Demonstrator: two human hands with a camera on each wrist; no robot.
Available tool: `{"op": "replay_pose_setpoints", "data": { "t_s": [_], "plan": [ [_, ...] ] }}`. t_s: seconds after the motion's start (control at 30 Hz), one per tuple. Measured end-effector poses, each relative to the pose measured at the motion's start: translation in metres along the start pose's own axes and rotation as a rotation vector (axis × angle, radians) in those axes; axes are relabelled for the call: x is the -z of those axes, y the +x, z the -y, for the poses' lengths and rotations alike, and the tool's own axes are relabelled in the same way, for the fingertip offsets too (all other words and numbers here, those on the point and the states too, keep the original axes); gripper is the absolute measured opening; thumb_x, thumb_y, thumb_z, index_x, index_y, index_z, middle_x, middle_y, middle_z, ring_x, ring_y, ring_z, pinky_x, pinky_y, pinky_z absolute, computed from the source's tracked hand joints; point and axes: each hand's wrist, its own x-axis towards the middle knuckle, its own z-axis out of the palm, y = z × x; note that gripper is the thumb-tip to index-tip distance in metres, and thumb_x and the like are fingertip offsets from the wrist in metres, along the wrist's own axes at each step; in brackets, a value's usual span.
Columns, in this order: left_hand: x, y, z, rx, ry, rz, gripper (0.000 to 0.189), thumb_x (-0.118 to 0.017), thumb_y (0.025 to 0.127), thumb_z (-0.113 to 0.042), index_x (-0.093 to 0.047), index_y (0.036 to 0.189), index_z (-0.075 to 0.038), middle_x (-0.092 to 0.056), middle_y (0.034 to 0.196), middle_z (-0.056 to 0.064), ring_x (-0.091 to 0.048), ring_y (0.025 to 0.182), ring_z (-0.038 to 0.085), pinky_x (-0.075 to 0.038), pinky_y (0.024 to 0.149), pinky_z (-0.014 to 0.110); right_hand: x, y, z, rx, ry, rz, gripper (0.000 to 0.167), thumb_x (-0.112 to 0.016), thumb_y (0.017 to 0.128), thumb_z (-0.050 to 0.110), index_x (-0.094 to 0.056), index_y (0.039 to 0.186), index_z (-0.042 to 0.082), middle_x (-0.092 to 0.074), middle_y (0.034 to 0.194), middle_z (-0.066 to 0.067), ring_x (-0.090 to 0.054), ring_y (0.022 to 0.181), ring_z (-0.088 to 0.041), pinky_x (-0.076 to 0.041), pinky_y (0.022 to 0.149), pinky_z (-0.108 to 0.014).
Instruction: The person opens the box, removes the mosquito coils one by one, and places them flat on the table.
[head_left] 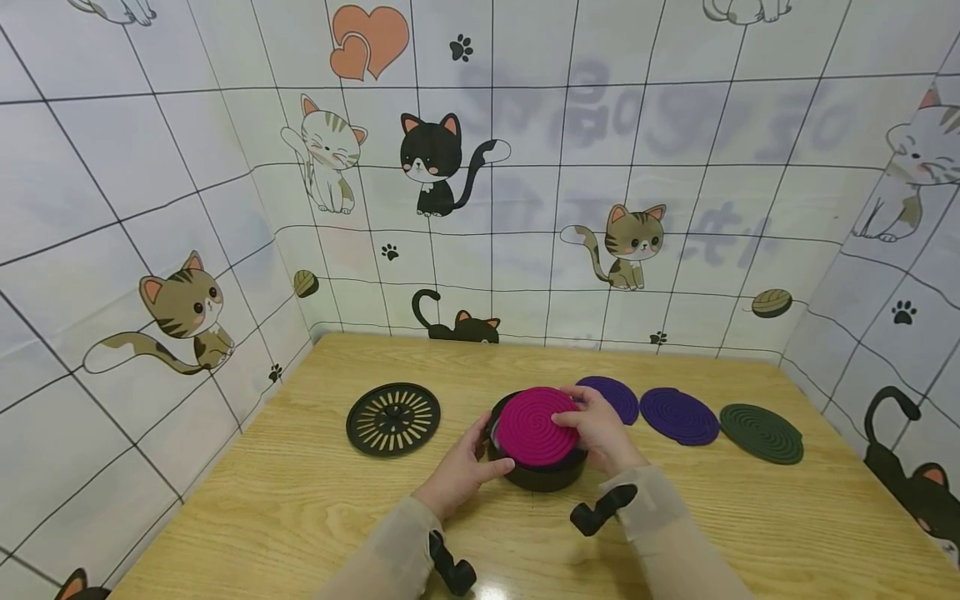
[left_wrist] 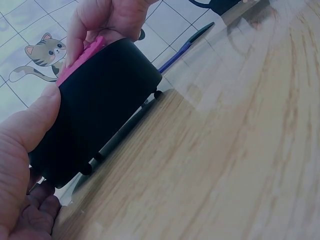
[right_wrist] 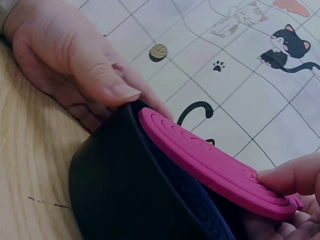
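Observation:
A pink spiral-ridged round coaster (head_left: 532,429) lies tilted over the mouth of a round black container (head_left: 542,481). My right hand (head_left: 600,432) pinches its right edge, thumb on top and fingers underneath, as the right wrist view shows. My left hand (head_left: 459,468) grips the container's left side, with the thumb (left_wrist: 45,112) against the wall near the rim. A dark blue coaster (right_wrist: 192,192) shows inside the container under the pink one. Small feet (left_wrist: 86,169) raise the container's base off the tabletop. Whatever lies below the blue coaster is hidden.
On the left of the wooden table (head_left: 300,508) lies a black slotted lid (head_left: 393,411) with a center knob. Two purple coasters (head_left: 678,416) and a dark green coaster (head_left: 761,433) lie to the right. A cat-print sheet (head_left: 525,275) hangs around the table.

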Motion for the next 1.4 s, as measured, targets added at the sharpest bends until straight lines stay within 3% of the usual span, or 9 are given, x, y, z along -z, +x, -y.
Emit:
{"op": "replay_pose_setpoints", "data": {
  "t_s": [0.4,1.0,1.27,1.4],
  "plan": [
    [0.0,-0.001,-0.001,0.005,-0.004,-0.004,0.095,-0.077,0.083,-0.034,-0.019,0.155,-0.015,-0.03,0.154,0.012,-0.028,0.14,0.037,-0.025,0.113,0.051,0.027,-0.005,0.009,-0.029,0.146,-0.005,0.062,-0.061,0.086,-0.009,-0.035,0.141,0.0,-0.064,0.098,-0.002,-0.066,0.075,-0.01,-0.054,0.061,-0.023],
    [-0.002,-0.004,-0.005,-0.011,-0.02,-0.014,0.093,-0.077,0.083,-0.027,-0.019,0.154,-0.013,-0.029,0.154,0.014,-0.029,0.139,0.039,-0.025,0.112,0.053,0.088,-0.018,0.007,-0.046,0.236,-0.01,0.055,-0.062,0.091,-0.002,-0.034,0.137,0.007,-0.059,0.101,0.004,-0.065,0.083,-0.007,-0.055,0.07,-0.023],
    [-0.002,-0.003,-0.005,0.001,-0.027,-0.012,0.094,-0.077,0.083,-0.029,-0.019,0.155,-0.015,-0.029,0.154,0.014,-0.028,0.139,0.038,-0.025,0.112,0.052,0.118,-0.027,0.001,-0.032,0.328,-0.015,0.037,-0.061,0.091,-0.004,-0.051,0.12,0.016,-0.06,0.102,0.006,-0.066,0.088,-0.01,-0.056,0.075,-0.026],
    [-0.002,-0.003,-0.005,0.003,-0.032,-0.011,0.094,-0.077,0.083,-0.029,-0.018,0.155,-0.015,-0.03,0.154,0.014,-0.028,0.139,0.039,-0.025,0.112,0.052,0.129,-0.031,-0.002,-0.049,0.366,-0.047,0.036,-0.061,0.091,-0.004,-0.052,0.116,0.02,-0.06,0.101,0.007,-0.066,0.086,-0.009,-0.056,0.075,-0.026]
  ]
}}
